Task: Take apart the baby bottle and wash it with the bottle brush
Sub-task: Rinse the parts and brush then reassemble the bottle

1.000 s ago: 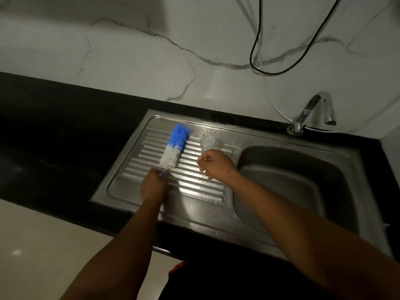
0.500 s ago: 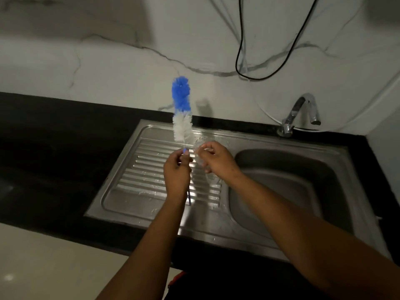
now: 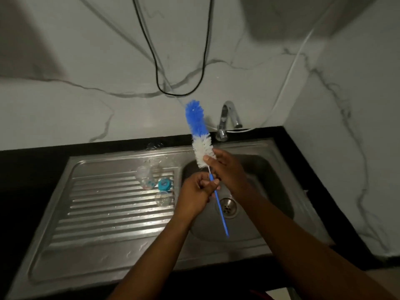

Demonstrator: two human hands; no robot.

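Long blue-and-white bristled bottle brush, judged light and whippy, handles best by its thin stem, where left hand and right hand both clasp it.

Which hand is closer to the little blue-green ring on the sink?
Left. The left hand is just right of the teal ring, gripping the brush handle. The right hand is farther right, past the left hand, holding the white bristles.
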